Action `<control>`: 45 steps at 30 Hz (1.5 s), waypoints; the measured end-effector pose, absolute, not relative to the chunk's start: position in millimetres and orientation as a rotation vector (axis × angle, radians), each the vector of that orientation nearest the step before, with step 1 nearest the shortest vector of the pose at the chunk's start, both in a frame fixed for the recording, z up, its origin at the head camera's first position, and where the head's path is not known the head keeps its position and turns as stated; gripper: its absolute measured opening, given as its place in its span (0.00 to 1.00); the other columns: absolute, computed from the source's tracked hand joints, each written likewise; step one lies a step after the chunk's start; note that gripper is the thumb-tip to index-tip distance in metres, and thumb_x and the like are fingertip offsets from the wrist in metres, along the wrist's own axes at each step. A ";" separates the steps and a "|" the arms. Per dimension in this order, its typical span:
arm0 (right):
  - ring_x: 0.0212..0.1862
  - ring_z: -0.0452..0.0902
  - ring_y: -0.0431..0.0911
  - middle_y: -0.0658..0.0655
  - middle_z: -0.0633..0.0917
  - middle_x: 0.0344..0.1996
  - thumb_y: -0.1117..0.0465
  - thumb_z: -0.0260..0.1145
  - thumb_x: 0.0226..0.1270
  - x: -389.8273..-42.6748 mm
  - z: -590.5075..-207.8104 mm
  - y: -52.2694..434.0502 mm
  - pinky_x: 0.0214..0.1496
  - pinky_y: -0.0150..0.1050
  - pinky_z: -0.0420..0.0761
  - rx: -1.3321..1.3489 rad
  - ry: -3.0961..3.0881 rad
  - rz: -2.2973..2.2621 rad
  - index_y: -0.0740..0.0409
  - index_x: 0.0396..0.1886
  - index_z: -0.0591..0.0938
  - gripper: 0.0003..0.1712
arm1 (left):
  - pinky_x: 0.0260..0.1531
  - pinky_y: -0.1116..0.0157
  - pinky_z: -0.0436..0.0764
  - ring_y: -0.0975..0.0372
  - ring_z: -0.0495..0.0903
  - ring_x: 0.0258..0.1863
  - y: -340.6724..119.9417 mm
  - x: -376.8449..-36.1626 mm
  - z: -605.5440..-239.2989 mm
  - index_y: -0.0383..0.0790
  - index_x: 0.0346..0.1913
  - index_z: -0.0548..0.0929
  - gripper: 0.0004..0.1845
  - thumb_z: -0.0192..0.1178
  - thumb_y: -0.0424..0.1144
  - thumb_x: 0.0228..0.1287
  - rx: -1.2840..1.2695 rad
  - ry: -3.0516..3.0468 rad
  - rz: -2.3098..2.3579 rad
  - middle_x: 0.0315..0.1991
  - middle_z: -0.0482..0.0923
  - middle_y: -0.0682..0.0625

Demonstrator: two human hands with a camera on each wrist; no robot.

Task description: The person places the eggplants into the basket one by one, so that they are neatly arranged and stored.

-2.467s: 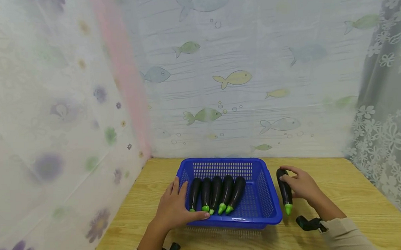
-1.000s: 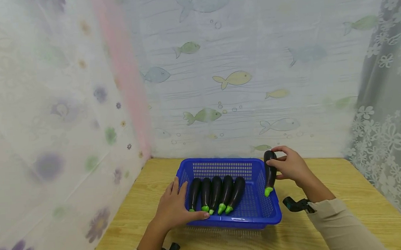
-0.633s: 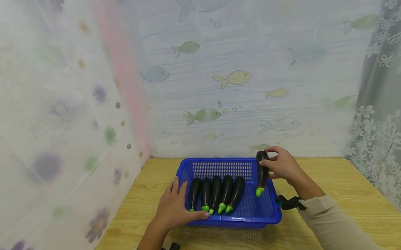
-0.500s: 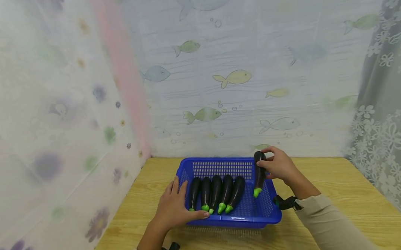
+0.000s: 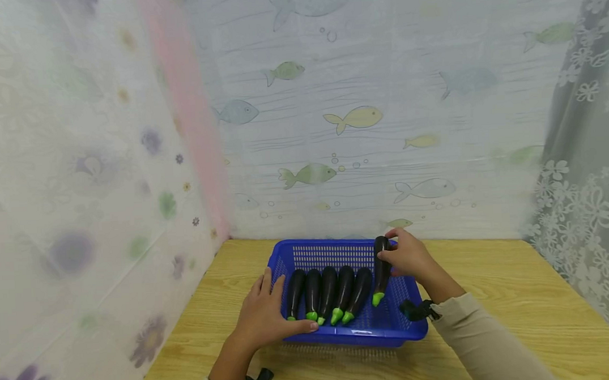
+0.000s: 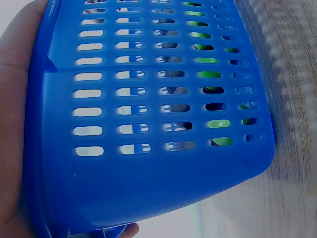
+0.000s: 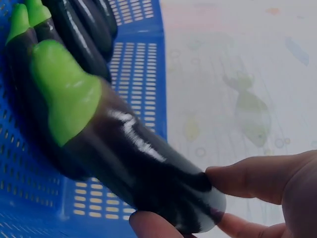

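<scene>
In the head view, my right hand (image 5: 406, 256) pinches a dark purple eggplant (image 5: 381, 269) near its rounded end, thumb on one side and fingers on the other. This eggplant is tilted, green stem end (image 7: 69, 94) lower, over the right part of a blue plastic basket (image 5: 412, 327). Several more eggplants (image 5: 330, 294) lie side by side in the basket's left and middle, green ends toward me. My left hand (image 5: 264, 316) rests on the basket's near left corner, its thumb along the front rim and its fingers extended at the left rim.
The basket, with slotted walls (image 6: 148, 183), stands on a wood-grain table (image 5: 472, 296). A fish-print curtain (image 5: 365, 170) hangs behind the table's far edge, and a floral sheet (image 5: 91, 222) borders the left side. Black wrist mounts (image 5: 417, 310) show on the forearms.
My right hand has lifted the eggplant from the right of the basket, carried it left over the rim, and lowered it slightly beside the row. My left hand has stayed in place.
</scene>
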State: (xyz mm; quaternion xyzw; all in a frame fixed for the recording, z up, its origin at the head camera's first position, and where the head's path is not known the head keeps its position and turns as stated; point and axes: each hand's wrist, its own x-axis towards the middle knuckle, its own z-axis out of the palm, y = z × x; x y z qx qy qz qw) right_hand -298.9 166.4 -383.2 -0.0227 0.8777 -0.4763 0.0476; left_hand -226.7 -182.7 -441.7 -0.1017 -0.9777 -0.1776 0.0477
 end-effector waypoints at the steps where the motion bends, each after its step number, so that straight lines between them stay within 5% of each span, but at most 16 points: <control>1: 0.50 0.85 0.62 0.78 0.74 0.65 0.62 0.67 0.73 -299.7 -384.7 165.0 0.37 0.47 0.90 -0.067 2.688 -1.432 0.64 0.75 0.63 0.37 | 0.71 0.31 0.61 0.38 0.50 0.82 -182.7 -226.9 -441.9 0.43 0.81 0.61 0.76 0.58 0.92 0.32 -0.309 -2.982 -0.538 0.84 0.44 0.35; 7: 0.39 0.88 0.56 0.78 0.78 0.57 0.64 0.68 0.71 -304.7 -394.4 157.7 0.32 0.46 0.90 -0.063 2.747 -1.340 0.68 0.72 0.65 0.35 | 0.71 0.32 0.62 0.38 0.50 0.81 -182.4 -226.8 -442.0 0.43 0.82 0.61 0.76 0.59 0.91 0.32 -0.314 -2.986 -0.530 0.84 0.44 0.35; 14: 0.37 0.87 0.57 0.78 0.79 0.56 0.68 0.68 0.70 -308.2 -401.1 148.3 0.30 0.45 0.89 -0.081 2.785 -1.232 0.73 0.69 0.67 0.32 | 0.71 0.31 0.61 0.37 0.49 0.82 -183.4 -226.4 -442.8 0.43 0.82 0.61 0.76 0.58 0.92 0.32 -0.308 -2.980 -0.541 0.84 0.43 0.35; 28: 0.37 0.86 0.59 0.82 0.72 0.64 0.74 0.58 0.67 -315.7 -410.5 135.7 0.27 0.46 0.88 -0.091 2.771 -0.959 0.83 0.73 0.56 0.38 | 0.71 0.32 0.61 0.37 0.49 0.82 -182.7 -225.5 -440.6 0.43 0.82 0.61 0.76 0.58 0.92 0.32 -0.313 -2.986 -0.538 0.84 0.43 0.36; 36: 0.47 0.83 0.65 0.82 0.61 0.74 0.76 0.53 0.69 -322.7 -421.7 128.3 0.25 0.46 0.88 -0.038 2.778 -0.873 0.82 0.77 0.49 0.40 | 0.71 0.32 0.62 0.38 0.49 0.82 -182.6 -226.9 -442.7 0.43 0.82 0.60 0.76 0.57 0.92 0.33 -0.326 -2.991 -0.529 0.84 0.43 0.36; 45: 0.30 0.84 0.57 0.80 0.74 0.64 0.76 0.54 0.70 -324.1 -424.1 126.1 0.24 0.45 0.87 -0.060 2.801 -0.812 0.81 0.70 0.65 0.29 | 0.70 0.31 0.62 0.37 0.49 0.82 -183.8 -226.6 -443.5 0.43 0.82 0.60 0.75 0.58 0.91 0.34 -0.329 -2.983 -0.537 0.84 0.42 0.36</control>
